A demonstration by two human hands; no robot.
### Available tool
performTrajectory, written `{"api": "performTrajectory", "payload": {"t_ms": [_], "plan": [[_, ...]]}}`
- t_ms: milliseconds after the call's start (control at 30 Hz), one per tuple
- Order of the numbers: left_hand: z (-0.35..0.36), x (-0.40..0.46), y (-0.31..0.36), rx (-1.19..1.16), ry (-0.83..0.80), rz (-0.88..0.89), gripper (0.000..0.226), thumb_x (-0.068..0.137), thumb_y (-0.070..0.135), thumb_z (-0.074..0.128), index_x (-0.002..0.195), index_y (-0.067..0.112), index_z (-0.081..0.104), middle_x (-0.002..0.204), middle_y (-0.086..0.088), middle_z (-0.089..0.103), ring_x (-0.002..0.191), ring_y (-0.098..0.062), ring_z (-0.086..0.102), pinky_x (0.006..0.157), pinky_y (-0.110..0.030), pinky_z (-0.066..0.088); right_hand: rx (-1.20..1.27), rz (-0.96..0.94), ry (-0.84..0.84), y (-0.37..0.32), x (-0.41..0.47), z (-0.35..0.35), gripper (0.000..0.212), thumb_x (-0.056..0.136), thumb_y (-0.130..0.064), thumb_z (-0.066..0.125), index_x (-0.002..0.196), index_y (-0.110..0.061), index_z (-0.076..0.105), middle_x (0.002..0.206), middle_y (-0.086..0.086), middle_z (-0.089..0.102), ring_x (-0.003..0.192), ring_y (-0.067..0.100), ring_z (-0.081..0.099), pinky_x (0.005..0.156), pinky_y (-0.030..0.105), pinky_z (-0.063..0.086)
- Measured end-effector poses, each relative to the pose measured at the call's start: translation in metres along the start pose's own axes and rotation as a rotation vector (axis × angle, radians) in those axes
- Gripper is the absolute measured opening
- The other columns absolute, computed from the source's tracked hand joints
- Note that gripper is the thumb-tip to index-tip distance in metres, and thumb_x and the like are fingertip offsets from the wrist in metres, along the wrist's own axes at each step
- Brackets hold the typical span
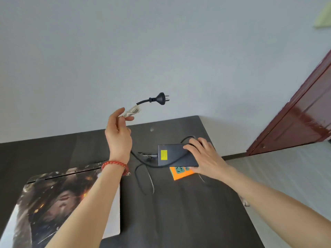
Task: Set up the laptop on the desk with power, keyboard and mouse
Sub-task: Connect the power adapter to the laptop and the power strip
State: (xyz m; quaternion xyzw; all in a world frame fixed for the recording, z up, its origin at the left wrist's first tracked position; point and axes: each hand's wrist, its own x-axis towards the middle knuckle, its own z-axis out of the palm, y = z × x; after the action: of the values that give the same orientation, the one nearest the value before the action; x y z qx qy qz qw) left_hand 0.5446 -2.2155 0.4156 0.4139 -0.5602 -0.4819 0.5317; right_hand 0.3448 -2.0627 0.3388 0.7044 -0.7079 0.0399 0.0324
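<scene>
So there's one dark table (179, 221) and two hands over it. The left hand (118, 135) is raised above the table, fingers pinched around the power cord (143, 102) right at its white tag (133, 110); the single black plug (160, 98) sticks out up and to the right of that hand, prongs pointing right, in mid-air. The right hand (206, 156) lies flat and spread on the one black power brick (173, 155), pressing its far end. Just under that hand and the brick is one orange power strip (180, 173), mostly covered. The rest of the cord loops on the table between the two hands. One closed laptop (59, 199), lid with printed artwork, sits below the left hand, under that forearm. One red bead bracelet (114, 164) on the left wrist.
</scene>
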Motion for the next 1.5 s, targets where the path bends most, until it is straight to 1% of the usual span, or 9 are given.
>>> {"api": "performTrajectory", "payload": {"t_ms": [233,467,767,933,1100,1167,1300,1400,1500], "plan": [[0.014,0.069,0.009,0.019,0.017,0.039,0.035,0.097,0.008,0.029,0.117,0.027,0.049,0.085,0.008,0.062,0.045,-0.002,0.038,0.047,-0.009,0.036,-0.17,0.022,0.086,0.067,0.134,-0.04,0.072,0.067,-0.02,0.071,0.132,-0.018,0.04,0.129,0.006,0.047,0.111,0.031,0.045,0.077,0.039,0.044],[0.016,0.09,-0.065,0.111,-0.014,-0.099,0.039,0.095,0.004,0.033,0.112,0.031,0.055,0.088,0.01,0.064,0.045,-0.002,0.038,0.048,-0.008,0.037,-0.126,-0.08,-0.201,0.096,0.187,0.06,0.074,0.078,-0.019,0.063,0.139,-0.025,0.022,0.147,-0.002,0.024,0.134,0.028,0.02,0.099,0.044,0.037],[0.026,0.097,-0.124,0.168,-0.022,-0.182,0.04,0.095,0.002,0.033,0.11,0.033,0.055,0.086,0.014,0.065,0.046,-0.001,0.039,0.049,-0.008,0.037,0.003,0.029,-0.419,0.115,0.184,0.138,0.078,0.077,-0.033,0.069,0.139,-0.024,0.023,0.148,0.001,0.027,0.128,0.029,0.035,0.102,0.042,0.039],[0.038,0.099,-0.125,0.107,-0.029,-0.18,0.044,0.094,0.0,0.033,0.102,0.037,0.056,0.083,0.012,0.065,0.048,-0.002,0.037,0.049,-0.009,0.036,0.037,0.078,-0.499,0.12,0.18,0.13,0.068,0.087,-0.011,0.056,0.143,-0.027,0.02,0.155,-0.004,0.016,0.136,0.027,0.029,0.104,0.039,0.039],[0.047,0.094,-0.109,0.102,-0.152,-0.093,0.042,0.093,-0.003,0.032,0.096,0.032,0.054,0.081,0.0,0.063,0.053,-0.001,0.041,0.053,-0.009,0.037,0.174,0.23,0.015,0.103,0.176,0.071,0.062,0.089,-0.011,0.046,0.144,-0.02,0.018,0.147,0.004,0.032,0.111,0.028,0.051,0.079,0.035,0.045],[0.05,0.089,-0.101,0.146,-0.237,-0.044,0.04,0.093,-0.003,0.034,0.094,0.032,0.052,0.075,0.0,0.059,0.059,-0.003,0.044,0.054,-0.01,0.036,0.33,0.211,0.214,0.088,0.175,0.05,0.064,0.088,-0.018,0.053,0.143,-0.018,0.021,0.143,0.007,0.035,0.119,0.028,0.044,0.088,0.038,0.044],[0.058,0.06,-0.086,0.33,-0.476,0.159,0.036,0.092,-0.003,0.04,0.095,0.029,0.056,0.094,0.021,0.06,0.072,0.007,0.053,0.068,-0.003,0.038,0.291,0.062,0.219,0.06,0.163,0.025,0.041,0.088,-0.02,0.056,0.128,-0.015,0.049,0.131,0.007,0.053,0.126,0.028,0.04,0.102,0.045,0.031],[0.052,0.032,-0.087,0.475,-0.576,0.304,0.024,0.09,0.002,0.048,0.1,0.017,0.062,0.096,0.017,0.062,0.085,0.004,0.055,0.075,-0.006,0.042,0.166,0.083,0.135,0.051,0.131,0.032,0.018,0.086,-0.016,0.057,0.101,-0.011,0.067,0.105,0.006,0.066,0.11,0.028,0.054,0.091,0.042,0.036],[0.036,0.008,-0.097,0.701,-0.724,0.38,0.016,0.087,0.009,0.057,0.1,0.015,0.064,0.09,0.002,0.068,0.08,-0.011,0.06,0.076,-0.025,0.05,0.021,0.139,-0.05,0.045,0.087,0.05,0.03,0.093,-0.034,0.043,0.096,-0.014,0.064,0.096,0.003,0.057,0.093,0.023,0.051,0.075,0.036,0.035]]}}
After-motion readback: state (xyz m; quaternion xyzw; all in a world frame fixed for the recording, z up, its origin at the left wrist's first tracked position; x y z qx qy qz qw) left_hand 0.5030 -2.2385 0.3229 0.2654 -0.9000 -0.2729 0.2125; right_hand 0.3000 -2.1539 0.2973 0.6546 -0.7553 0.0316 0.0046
